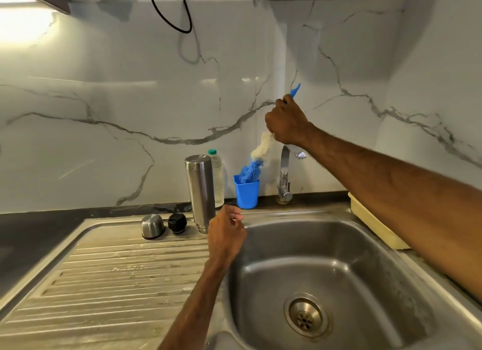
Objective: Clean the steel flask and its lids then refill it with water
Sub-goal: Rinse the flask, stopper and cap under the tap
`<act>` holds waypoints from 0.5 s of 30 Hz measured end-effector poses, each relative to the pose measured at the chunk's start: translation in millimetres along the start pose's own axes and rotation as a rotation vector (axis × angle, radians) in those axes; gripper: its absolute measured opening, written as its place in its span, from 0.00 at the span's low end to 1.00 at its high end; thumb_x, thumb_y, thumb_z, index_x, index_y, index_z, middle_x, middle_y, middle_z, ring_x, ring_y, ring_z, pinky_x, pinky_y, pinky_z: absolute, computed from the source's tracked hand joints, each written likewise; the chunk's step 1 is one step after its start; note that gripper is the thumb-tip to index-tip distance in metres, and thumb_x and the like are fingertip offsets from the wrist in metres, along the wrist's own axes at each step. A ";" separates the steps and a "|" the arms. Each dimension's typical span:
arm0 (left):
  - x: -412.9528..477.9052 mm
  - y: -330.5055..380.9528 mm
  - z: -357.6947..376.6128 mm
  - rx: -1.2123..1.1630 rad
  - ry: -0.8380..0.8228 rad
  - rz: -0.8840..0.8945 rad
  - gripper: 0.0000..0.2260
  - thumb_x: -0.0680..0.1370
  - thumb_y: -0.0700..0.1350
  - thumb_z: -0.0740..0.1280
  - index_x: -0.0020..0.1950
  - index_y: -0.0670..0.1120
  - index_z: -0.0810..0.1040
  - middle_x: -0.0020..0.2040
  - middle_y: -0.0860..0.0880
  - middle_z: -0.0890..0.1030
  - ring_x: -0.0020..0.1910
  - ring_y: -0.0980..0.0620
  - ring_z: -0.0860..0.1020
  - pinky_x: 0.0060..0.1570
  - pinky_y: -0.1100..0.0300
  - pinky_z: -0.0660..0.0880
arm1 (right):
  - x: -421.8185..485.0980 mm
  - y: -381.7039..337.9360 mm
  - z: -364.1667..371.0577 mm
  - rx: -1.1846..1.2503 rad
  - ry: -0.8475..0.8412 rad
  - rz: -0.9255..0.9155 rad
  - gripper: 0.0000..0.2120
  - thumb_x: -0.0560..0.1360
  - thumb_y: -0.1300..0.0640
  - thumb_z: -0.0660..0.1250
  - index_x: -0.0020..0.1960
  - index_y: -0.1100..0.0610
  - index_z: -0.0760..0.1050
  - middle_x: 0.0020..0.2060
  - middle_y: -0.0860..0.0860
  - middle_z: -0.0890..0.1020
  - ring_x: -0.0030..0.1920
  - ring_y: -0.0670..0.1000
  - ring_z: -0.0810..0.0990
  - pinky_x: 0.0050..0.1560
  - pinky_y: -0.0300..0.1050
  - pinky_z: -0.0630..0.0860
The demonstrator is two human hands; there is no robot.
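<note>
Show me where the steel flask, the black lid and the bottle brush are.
steel flask (202, 193): head view, middle of its standing body.
black lid (177, 222): head view, middle of its side.
bottle brush (261, 148): head view, on its white bristles.

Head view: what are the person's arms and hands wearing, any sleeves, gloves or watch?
Nothing shows. The left hand and right hand are bare, without gloves. The left forearm and right forearm are bare to the frame edge: no sleeve, watch or band. Rings: cannot tell.
</note>
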State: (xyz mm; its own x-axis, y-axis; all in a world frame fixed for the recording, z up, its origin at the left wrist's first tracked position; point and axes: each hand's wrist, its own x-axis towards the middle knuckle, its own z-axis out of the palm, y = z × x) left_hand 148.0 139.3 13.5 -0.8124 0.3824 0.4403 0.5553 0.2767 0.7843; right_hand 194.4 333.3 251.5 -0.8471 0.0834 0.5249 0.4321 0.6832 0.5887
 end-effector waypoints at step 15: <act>2.3 -3.3 0.5 -0.030 -0.017 -0.014 0.14 0.74 0.34 0.72 0.54 0.50 0.80 0.46 0.59 0.82 0.47 0.61 0.80 0.54 0.56 0.81 | 25.6 -64.3 44.7 0.007 -0.106 -0.100 0.08 0.78 0.67 0.63 0.51 0.59 0.79 0.49 0.56 0.84 0.59 0.57 0.78 0.80 0.58 0.47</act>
State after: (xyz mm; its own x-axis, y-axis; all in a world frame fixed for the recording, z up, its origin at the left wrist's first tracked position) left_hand 144.4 139.8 11.7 -0.8166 0.3937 0.4220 0.5382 0.2556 0.8031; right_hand 131.1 323.9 199.6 -0.9140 0.0909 0.3955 0.3420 0.6970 0.6303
